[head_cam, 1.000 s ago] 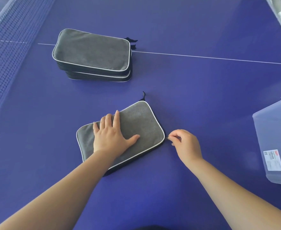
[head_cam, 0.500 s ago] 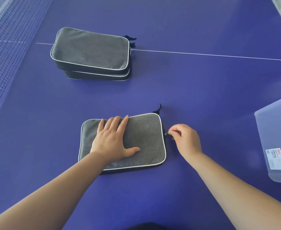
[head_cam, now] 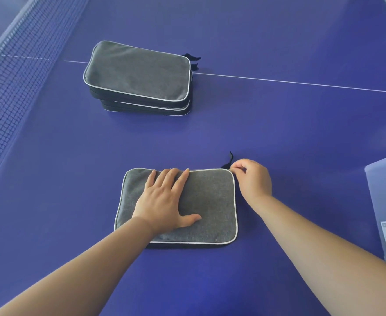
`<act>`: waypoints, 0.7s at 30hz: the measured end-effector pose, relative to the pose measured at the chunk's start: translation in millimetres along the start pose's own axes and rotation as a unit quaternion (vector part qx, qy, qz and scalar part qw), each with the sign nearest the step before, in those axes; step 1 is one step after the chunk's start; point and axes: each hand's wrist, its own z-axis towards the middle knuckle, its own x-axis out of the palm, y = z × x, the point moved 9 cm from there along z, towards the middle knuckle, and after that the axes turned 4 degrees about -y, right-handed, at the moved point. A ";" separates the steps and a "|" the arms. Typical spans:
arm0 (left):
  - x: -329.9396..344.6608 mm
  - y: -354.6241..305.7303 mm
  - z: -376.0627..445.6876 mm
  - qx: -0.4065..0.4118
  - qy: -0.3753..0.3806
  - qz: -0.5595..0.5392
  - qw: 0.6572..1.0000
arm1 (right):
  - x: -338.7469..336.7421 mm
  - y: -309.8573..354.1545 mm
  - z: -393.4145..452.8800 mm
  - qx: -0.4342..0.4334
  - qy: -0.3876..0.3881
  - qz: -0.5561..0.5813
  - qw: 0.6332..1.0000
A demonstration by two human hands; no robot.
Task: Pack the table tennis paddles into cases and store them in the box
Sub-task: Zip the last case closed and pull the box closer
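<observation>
Rt hand (head_cam: 252,180) slid up case (head_cam: 210,201) edge to far corner since prev frame, pinching zip pull (head_cam: 228,164). Lt hand (head_cam: 164,205) flat, fingers spread on case, on counter (head_cam: 278,133).

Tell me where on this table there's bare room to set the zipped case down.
Bare blue table lies between the stacked cases and the near case, and right of the stack beyond the white line. It is crowded at the near case, where the left hand presses and the right hand pinches the zipper, and by the plastic box.
</observation>
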 end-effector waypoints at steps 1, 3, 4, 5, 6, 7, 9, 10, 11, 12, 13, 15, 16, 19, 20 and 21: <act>-0.2 -0.4 0.1 0.001 -0.001 -0.001 1.000 | 1.9 -0.3 0.4 0.011 0.004 0.002 1.000; 0.8 -0.6 0.3 0.001 0.003 0.000 1.000 | 5.2 -3.3 0.5 0.035 0.020 0.012 0.999; 0.6 -0.5 0.5 0.000 0.003 0.000 1.000 | 5.4 -4.5 -0.7 0.042 0.030 0.019 0.998; 0.1 -0.4 0.9 -0.001 0.004 0.000 1.000 | 4.4 -4.6 -3.5 0.043 0.041 0.026 0.998; -0.1 -0.2 1.0 -0.003 0.006 0.000 1.000 | 3.1 -4.3 -7.6 0.040 0.053 0.030 0.997; -0.1 0.1 1.0 -0.005 0.009 0.000 1.000 | 1.3 -4.2 -13.3 0.036 0.064 0.034 0.997; 0.9 1.7 0.8 -0.014 0.022 -0.004 1.000 | -3.3 -6.6 -27.9 0.033 0.072 0.042 0.996; 1.6 2.8 0.6 -0.020 0.029 -0.009 0.999 | -5.1 -8.5 -36.1 0.033 0.071 0.047 0.996; 1.1 3.6 0.7 -0.027 0.036 -0.019 0.999 | -6.4 -9.9 -44.0 0.034 0.070 0.052 0.996; -0.5 4.6 0.4 -0.034 0.040 -0.033 0.998 | -6.8 -10.9 -51.6 0.035 0.068 0.059 0.995; -3.3 6.4 -0.4 -0.044 0.040 -0.052 0.997 | -6.9 -11.3 -59.2 0.036 0.067 0.065 0.995; -12.5 14.6 -6.5 -0.083 0.018 -0.105 0.991 | -5.3 -12.7 -73.3 0.039 0.068 0.073 0.994; -19.2 21.3 -12.7 -0.108 -0.005 -0.133 0.985 | -4.2 -13.2 -80.3 0.039 0.071 0.075 0.994; -33.8 48.7 -43.6 -0.183 -0.071 -0.194 0.961 | -1.4 -12.1 -98.5 0.026 0.075 0.084 0.993; -33.2 58.5 -56.3 -0.208 -0.072 -0.215 0.951 | -0.2 -11.2 -103.0 0.019 0.078 0.085 0.993; -29.7 67.0 -68.5 -0.231 -0.062 -0.239 0.941 | 1.3 -10.5 -106.7 0.016 0.082 0.083 0.993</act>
